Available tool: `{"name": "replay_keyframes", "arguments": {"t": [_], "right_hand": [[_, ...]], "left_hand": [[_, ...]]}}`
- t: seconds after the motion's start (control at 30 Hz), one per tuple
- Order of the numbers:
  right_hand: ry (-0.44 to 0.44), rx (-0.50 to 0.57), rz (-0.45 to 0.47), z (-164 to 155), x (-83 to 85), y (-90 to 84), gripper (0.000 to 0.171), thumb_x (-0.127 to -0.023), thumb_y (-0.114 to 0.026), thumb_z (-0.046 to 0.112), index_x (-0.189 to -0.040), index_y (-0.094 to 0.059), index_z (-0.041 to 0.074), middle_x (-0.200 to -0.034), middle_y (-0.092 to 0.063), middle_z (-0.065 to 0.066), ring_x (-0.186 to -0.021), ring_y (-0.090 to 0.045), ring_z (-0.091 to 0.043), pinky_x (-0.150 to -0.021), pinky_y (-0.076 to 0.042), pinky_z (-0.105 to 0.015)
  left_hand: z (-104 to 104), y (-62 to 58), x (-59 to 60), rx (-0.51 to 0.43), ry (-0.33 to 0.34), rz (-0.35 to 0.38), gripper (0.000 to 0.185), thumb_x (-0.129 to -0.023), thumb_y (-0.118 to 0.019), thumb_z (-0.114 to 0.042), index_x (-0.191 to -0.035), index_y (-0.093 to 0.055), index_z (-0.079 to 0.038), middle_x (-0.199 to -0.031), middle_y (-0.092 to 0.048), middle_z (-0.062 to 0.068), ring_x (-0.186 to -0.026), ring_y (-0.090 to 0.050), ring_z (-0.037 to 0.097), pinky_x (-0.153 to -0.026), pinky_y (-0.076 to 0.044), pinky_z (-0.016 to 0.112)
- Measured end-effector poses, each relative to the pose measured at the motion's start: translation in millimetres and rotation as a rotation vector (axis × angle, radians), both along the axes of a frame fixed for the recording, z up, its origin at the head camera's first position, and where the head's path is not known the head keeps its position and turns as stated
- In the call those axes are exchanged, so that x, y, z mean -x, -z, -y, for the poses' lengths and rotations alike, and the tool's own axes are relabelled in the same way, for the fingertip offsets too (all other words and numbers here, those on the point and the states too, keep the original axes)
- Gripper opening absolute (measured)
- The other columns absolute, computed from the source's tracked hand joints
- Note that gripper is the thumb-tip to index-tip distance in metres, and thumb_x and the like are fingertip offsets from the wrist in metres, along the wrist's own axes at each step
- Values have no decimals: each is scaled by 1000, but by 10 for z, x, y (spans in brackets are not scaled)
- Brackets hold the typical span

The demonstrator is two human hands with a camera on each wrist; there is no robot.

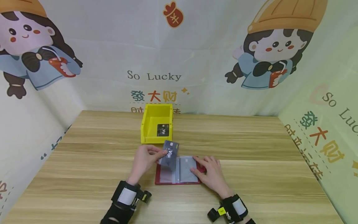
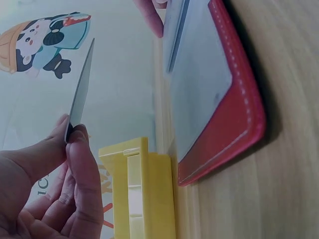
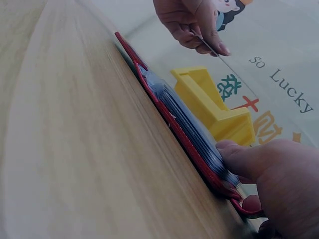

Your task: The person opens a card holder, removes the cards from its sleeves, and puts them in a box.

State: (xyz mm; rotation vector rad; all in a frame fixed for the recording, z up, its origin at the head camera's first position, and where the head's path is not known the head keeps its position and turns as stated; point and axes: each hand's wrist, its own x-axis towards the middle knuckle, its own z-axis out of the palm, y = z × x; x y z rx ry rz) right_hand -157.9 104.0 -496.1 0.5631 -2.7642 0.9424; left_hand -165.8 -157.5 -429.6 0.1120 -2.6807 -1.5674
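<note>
- Two hands work at the near edge of a wooden table [image 1: 251, 186], each wrist wearing a black strap with a small camera.
- Nearest to the person, the right hand [image 1: 211, 174] lies flat on the right page of an open red card holder [image 1: 165, 182]; its fingers are straight and spread, pressing the clear plastic sleeves [image 1: 185, 169] down. In the right wrist view the thumb [image 3: 249, 159] sits on top of the stack of sleeves at the holder's edge.
- That card holder lies open on the table between the two hands, red cover down, its clear pockets facing up.
- To the left of the holder, the left hand [image 1: 145, 158] pinches a grey VIP card [image 1: 169, 154] between thumb and fingertips. The card is lifted off the table and tilted, hanging over the holder's left page without touching it, as far as I can tell. The left wrist view shows the card edge-on, gripped at its lower end by the thumb [image 2: 37, 152] and forefinger.
- Just beyond the holder stands a yellow plastic bin [image 1: 145, 124], open at the top. A second, black VIP card [image 1: 163, 130] lies on the bin's floor toward its right side.
- Behind the bin, at the far edge of the table, hangs a pale printed backdrop [image 1: 209, 62] with cartoon girls in orange hats and the words "So Lucky".
</note>
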Motion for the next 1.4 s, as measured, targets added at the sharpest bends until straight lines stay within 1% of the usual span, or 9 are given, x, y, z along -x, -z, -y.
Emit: {"name": "replay_keyframes", "arguments": {"t": [0.27, 0.4, 0.57, 0.67, 0.73, 0.9, 1.07, 1.23, 1.4], "right_hand": [[-4, 9, -33, -2, 8, 22, 46, -85, -78, 35, -126, -71, 14, -92, -65, 0, -89, -48, -14, -78, -26, -30], [-5, 17, -13, -3, 6, 19, 47, -86, -77, 35, -127, -71, 15, -92, -65, 0, -89, -48, -14, -79, -26, -30], [-5, 17, -13, -4, 6, 6, 46, -85, -78, 35, -126, -71, 15, -91, -64, 0, -88, -48, -14, -79, -26, -31], [-5, 14, -14, -5, 9, 6, 46, -86, -77, 35, -126, -71, 15, -91, -64, 1, -88, -47, -14, -79, -26, -31], [-5, 11, -8, -6, 10, 10, 46, -86, -77, 35, -127, -71, 15, -91, -64, 1, -88, -47, -13, -79, -27, -30], [-6, 13, -4, -7, 9, 20, 46, -86, -77, 35, -127, -71, 15, -91, -63, 2, -88, -46, -13, -79, -26, -30], [-6, 16, -13, -3, 13, 30, 46, -86, -77, 35, -126, -71, 15, -90, -63, 2, -89, -47, -13, -79, -26, -30], [-6, 14, -12, -1, 14, 31, 46, -86, -77, 35, -127, -71, 15, -89, -62, 3, -88, -46, -12, -79, -26, -30], [-3, 13, -10, -1, 16, 25, 45, -86, -77, 35, -127, -71, 15, -90, -62, 2, -89, -46, -13, -80, -26, -31]], "left_hand": [[75, -99, 102, -27, -17, -55, 26, -86, -80, -21, -96, -76, 3, -88, -77, 19, -63, -69, 15, -67, -60, 40], [111, -157, 187, -16, -36, -73, 28, -87, -79, -22, -99, -75, 4, -87, -77, 20, -63, -67, 13, -61, -56, 30], [138, -200, 316, 14, -79, -98, 31, -87, -79, -24, -105, -73, 1, -83, -76, 18, -63, -67, 21, -51, -39, 22], [148, -204, 401, 16, -101, -122, 35, -88, -78, -22, -112, -69, 1, -86, -76, 20, -66, -70, 31, -49, -39, 22], [153, -208, 452, 13, -114, -129, 37, -90, -76, -21, -117, -66, 2, -90, -76, 22, -68, -72, 32, -50, -42, 22], [152, -215, 571, 38, -140, -116, 37, -93, -73, -21, -122, -64, 0, -94, -75, 23, -66, -69, 24, -53, -43, 23], [122, -198, 670, 100, -161, -143, 25, -95, -71, -19, -113, -70, -2, -84, -72, 19, -59, -59, 15, -51, -39, 24], [107, -188, 767, 158, -163, -150, 20, -97, -67, -15, -109, -71, 0, -77, -67, 15, -56, -53, 14, -50, -35, 23], [69, -209, 832, 197, -158, -135, 18, -98, -63, -10, -110, -71, 2, -84, -67, 18, -63, -51, 19, -54, -35, 24]]}}
